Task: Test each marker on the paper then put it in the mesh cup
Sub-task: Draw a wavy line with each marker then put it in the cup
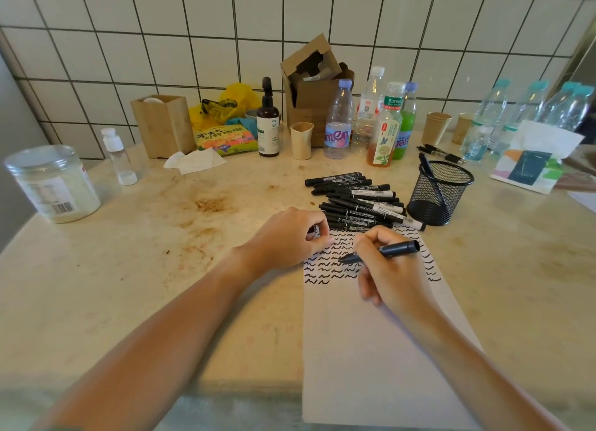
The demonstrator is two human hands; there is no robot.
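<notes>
Two bare hands work at centre frame over a white sheet of paper (371, 350) lying on a stained, pale table (161, 285). Right hand (392, 269) is closed around a black marker (385, 251), uncapped, tip pointing left and down onto the paper amid rows of short black squiggles (325, 266) that fill the sheet's upper part. Left hand (287, 237) is curled shut at the paper's upper-left corner, fingers pinched on something small and dark, likely the cap, though too hidden to be sure. Just above the hands, a loose pile of black markers (358, 198) lies on the table, its lower edge overlapping the top of the paper. Black mesh cup (438, 193) stands upright just right of the pile, centre-right of frame, with one marker leaning inside it. Along the tiled wall at the top: wooden box (163, 125), brown spray bottle (267, 124), torn cardboard box (314, 85), several plastic drink bottles (338, 121), paper cups (436, 128). Large clear plastic jar (53, 182) at far left.
</notes>
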